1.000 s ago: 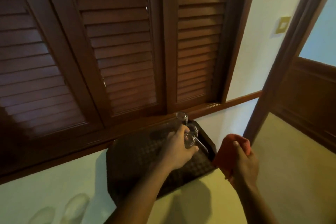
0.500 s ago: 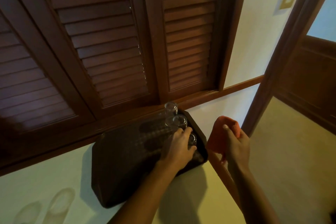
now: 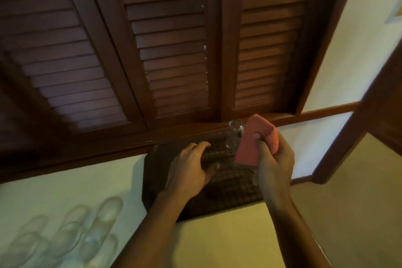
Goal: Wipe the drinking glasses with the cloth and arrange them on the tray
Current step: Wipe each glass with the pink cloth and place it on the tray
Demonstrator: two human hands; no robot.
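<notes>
Both forearms are bare up to the frame's lower edge, with no sleeves showing. The left hand (image 3: 191, 172) and right hand (image 3: 275, 165) are ungloved.

shutters (image 3: 174, 50): dark brown wood, slatted, with a soft satin sheen
tray (image 3: 156, 180): dark, matt, with a woven-looking grid texture
cloth (image 3: 250, 146): pink-orange fabric, matt, finely ribbed
glasses left of tray (image 3: 71, 237): clear, glossy glass
counter (image 3: 65, 191): pale, smooth, matt
</notes>
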